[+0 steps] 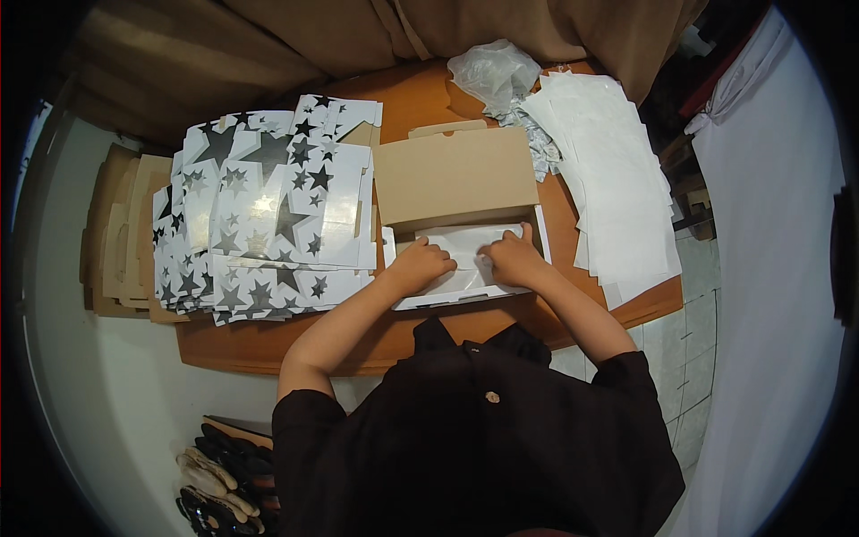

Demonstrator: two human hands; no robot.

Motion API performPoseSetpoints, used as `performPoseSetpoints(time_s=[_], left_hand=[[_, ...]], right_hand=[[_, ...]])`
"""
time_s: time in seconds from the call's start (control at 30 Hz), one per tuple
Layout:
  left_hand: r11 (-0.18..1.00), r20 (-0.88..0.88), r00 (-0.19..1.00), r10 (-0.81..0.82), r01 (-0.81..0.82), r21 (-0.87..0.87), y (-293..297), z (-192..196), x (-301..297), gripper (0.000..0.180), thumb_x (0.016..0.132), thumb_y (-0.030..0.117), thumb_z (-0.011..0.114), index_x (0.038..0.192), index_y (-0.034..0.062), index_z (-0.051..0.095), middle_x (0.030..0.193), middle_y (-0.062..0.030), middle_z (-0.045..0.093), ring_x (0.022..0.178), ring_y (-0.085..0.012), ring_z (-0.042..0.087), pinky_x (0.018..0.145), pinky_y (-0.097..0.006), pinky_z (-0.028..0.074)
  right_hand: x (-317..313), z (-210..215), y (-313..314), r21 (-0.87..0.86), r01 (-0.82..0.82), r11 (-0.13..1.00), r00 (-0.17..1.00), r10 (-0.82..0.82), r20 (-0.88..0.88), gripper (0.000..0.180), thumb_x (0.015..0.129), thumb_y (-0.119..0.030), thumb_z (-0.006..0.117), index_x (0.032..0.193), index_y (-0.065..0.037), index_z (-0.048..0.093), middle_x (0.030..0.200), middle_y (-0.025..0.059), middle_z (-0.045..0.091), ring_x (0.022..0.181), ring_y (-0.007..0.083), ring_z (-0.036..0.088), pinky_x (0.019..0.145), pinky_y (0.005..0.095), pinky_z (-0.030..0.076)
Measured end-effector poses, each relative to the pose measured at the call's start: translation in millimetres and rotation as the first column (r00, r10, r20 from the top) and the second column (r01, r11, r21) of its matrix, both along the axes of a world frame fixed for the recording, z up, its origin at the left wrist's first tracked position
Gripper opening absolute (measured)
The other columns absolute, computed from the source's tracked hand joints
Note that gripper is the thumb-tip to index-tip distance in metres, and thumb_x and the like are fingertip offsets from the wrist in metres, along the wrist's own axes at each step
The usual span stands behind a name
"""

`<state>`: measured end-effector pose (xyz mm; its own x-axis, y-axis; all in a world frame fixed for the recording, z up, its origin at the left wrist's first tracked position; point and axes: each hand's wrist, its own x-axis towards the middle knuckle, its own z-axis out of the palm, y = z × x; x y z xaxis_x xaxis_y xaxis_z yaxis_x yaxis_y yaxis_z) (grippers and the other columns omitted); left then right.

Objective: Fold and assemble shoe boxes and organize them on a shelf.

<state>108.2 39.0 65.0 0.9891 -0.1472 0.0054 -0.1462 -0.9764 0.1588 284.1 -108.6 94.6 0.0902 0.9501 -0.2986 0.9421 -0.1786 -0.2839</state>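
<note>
Fingers first: my left hand (pixel 420 266) is curled, knuckles up, pressing down on the white sheet (pixel 465 246) that lies inside the open box (pixel 465 268); my right hand (pixel 512 258) does the same just beside it, fingers bent onto the sheet's right part, thumb raised toward the rear edge. I cannot tell whether either hand pinches the sheet or only flattens it; neither lifts anything clear. The box sits at the near edge of the orange-brown worktop (pixel 268 345), straight ahead of me, its white tray toward me and its plain brown lid flap (pixel 455 183) standing open behind, tab at the top. Judgement on progress: this box is folded into shape and the sheet is seated in it, but the lid is not yet closed, so this unit looks mid-way. To the left, touching nothing I hold, a fanned stack of flat star-printed box blanks (pixel 264 215) remains unfolded, with plain brown card blanks (pixel 121 233) beyond it off the worktop's edge; that reads as much work left. To the right lies a spread pile of white sheets (pixel 613 192), and behind it a crumpled clear plastic bag (pixel 494 73). Shoes (pixel 219 479) lie on the floor at lower left.
</note>
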Motion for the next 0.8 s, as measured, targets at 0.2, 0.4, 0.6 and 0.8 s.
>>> performPoseSetpoints(time_s=[0.2, 0.4, 0.6, 0.8], left_hand=[[0.996, -0.22, 0.975, 0.02, -0.039, -0.085, -2, 9, 1, 0.008, 0.077, 0.008, 0.056, 0.085, 0.0114, 0.054, 0.071, -0.0047, 0.061, 0.075, -0.0231, 0.061, 0.074, -0.035, 0.041], [0.939, -0.106, 0.994, 0.024, -0.058, -0.338, 5, 39, -6, 0.015, 0.073, 0.016, 0.066, 0.086, 0.0108, 0.061, 0.077, -0.0059, 0.064, 0.077, -0.024, 0.061, 0.076, -0.035, 0.041], [0.766, 0.372, 0.708, 0.601, -0.378, -0.519, -1, 93, -40, 0.024, 0.07, 0.018, 0.073, 0.09, 0.0095, 0.064, 0.082, -0.0039, 0.065, 0.083, -0.0261, 0.059, 0.079, -0.035, 0.043], [0.816, 0.326, 0.787, 0.523, -0.352, -0.458, -48, 50, -82, 0.022, 0.064, 0.018, 0.079, 0.081, 0.0101, 0.067, 0.085, -0.0009, 0.064, 0.087, -0.0202, 0.059, 0.081, -0.035, 0.041]], right_hand=[[10, 7, 16, 0.037, 0.217, 0.976, 0.859, -0.172, -0.483, 0.024, 0.077, -0.019, 0.065, 0.1, -0.014, 0.061, 0.082, 0.0017, 0.066, 0.086, 0.0198, 0.06, 0.094, 0.0538, 0.022], [1, 4, 7, 0.372, 0.209, 0.904, 0.965, -0.129, -0.229, 0.031, 0.077, -0.022, 0.063, 0.107, -0.013, 0.06, 0.116, 0.0073, 0.056, 0.111, 0.0226, 0.048, 0.092, 0.0478, 0.024], [35, 9, 12, 0.614, 0.595, 0.519, 0.803, -0.421, -0.422, 0.053, 0.08, -0.026, 0.06, 0.129, -0.01, 0.045, 0.123, 0.0134, 0.052, 0.116, 0.0297, 0.044, 0.098, 0.0478, 0.024], [86, -2, 45, 0.083, 0.899, 0.429, 0.222, -0.286, -0.932, 0.071, 0.085, -0.033, 0.058, 0.139, 0.0, 0.025, 0.122, 0.017, 0.052, 0.116, 0.0255, 0.045, 0.1, 0.0322, 0.03]])
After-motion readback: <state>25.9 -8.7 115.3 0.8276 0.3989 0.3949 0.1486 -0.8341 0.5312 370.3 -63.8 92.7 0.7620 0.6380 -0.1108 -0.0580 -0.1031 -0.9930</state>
